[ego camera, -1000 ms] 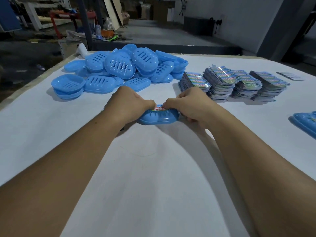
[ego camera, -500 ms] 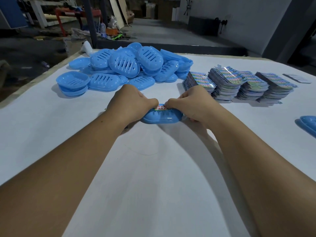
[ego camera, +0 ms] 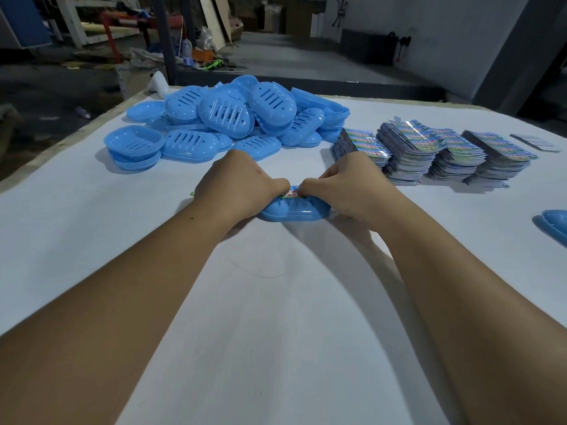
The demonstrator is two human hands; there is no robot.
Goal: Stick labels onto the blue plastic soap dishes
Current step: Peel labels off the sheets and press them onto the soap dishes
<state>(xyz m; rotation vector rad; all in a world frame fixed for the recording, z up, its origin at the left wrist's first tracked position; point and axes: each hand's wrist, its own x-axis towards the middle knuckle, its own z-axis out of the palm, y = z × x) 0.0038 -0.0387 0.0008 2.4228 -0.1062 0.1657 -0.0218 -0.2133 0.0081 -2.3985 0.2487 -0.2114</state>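
Observation:
One blue soap dish (ego camera: 293,212) lies on the white table (ego camera: 276,317) between my hands. My left hand (ego camera: 237,187) grips its left end and my right hand (ego camera: 346,185) grips its right end, thumbs meeting on top. A colourful label (ego camera: 292,193) with red print shows between the thumbs, on the dish. A green tip of the label (ego camera: 192,194) pokes out left of my left hand. Most of the label is hidden under my fingers.
A heap of blue soap dishes (ego camera: 227,118) fills the table's far left. Several stacks of shiny labels (ego camera: 429,151) stand at the far right, a small dark sheet (ego camera: 535,142) beyond them. Another blue dish (ego camera: 552,223) lies at the right edge.
My thumbs have drawn closer together over the label, covering more of it. The dish stays in place; the view shifted slightly.

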